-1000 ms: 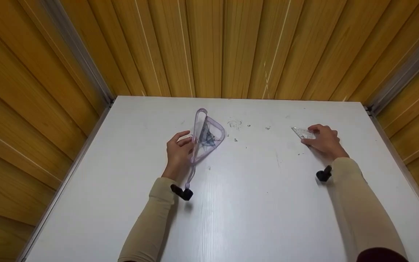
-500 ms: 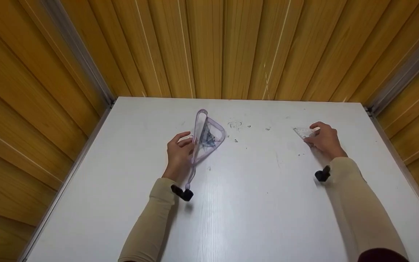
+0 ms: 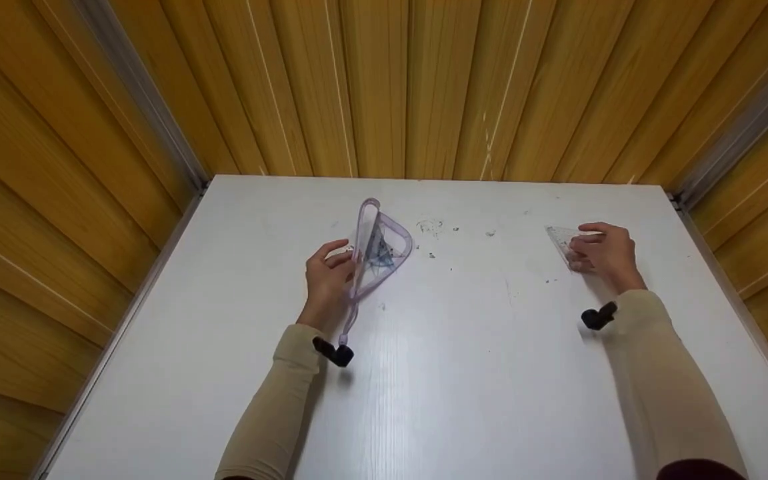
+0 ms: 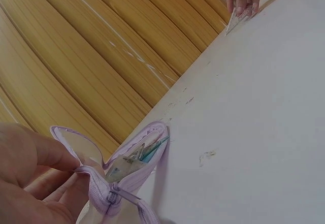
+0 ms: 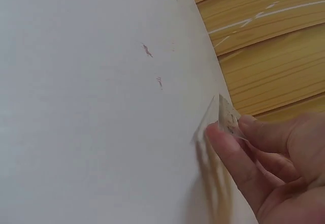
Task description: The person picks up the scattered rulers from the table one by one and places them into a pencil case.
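My left hand (image 3: 326,283) pinches the near side of a clear zip pouch (image 3: 411,244) with lilac edging, its mouth spread apart. Inside, in the left wrist view, are clear and bluish flat pieces (image 4: 129,165), too jumbled to tell one by one. A lilac strap (image 4: 145,211) hangs from the pouch's zip end. At the right of the table, my right hand (image 3: 612,257) grips a clear triangular set square (image 3: 560,239) by one side. The right wrist view shows the set square (image 5: 228,117) between thumb and fingers, tilted up from the table, partly hidden by them.
Both hands are over a white table (image 3: 437,387) with dark scuff marks (image 3: 431,228) near its far middle. Yellow wood-look panels (image 3: 384,87) rise behind and beside it. Each wrist wears a small black camera (image 3: 335,352).
My right hand has shifted a little to the right with the set square, and its fingers have changed their hold. The left hand and the pouch look the same.
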The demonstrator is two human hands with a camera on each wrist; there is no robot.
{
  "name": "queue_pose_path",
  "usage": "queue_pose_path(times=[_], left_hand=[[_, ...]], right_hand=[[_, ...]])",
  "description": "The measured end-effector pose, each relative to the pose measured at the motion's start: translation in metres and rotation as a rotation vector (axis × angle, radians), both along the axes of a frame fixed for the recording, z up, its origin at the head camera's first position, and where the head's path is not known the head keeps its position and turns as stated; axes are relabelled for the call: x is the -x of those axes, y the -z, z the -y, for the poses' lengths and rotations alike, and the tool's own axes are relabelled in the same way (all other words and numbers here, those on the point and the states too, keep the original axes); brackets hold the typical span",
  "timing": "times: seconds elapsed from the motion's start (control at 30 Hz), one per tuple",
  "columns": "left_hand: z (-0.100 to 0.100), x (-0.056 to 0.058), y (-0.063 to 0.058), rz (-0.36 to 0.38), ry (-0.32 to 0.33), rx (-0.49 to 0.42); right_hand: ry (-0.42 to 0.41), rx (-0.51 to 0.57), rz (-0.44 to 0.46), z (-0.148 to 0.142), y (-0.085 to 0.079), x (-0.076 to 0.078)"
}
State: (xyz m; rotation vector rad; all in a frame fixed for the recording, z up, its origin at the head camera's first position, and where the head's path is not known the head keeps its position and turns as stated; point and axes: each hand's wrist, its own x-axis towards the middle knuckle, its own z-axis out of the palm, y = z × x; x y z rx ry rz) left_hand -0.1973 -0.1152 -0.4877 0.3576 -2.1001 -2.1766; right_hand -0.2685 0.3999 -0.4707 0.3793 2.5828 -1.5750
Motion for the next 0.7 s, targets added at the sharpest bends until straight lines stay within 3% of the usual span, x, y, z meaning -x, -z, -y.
queue_pose_path(times=[0.33,0.7], left_hand=[[-0.0001,-0.0008,-0.0012,-0.005,-0.003,-0.016],[0.0,-0.0002,-0.0009,-0.008,0.003,-0.025]], right_hand=[[0.066,0.051,0.03,-0.0003,0.0031,0.0027],[0.062,0.048,0.006,0.0011,-0.0006,0.0016]])
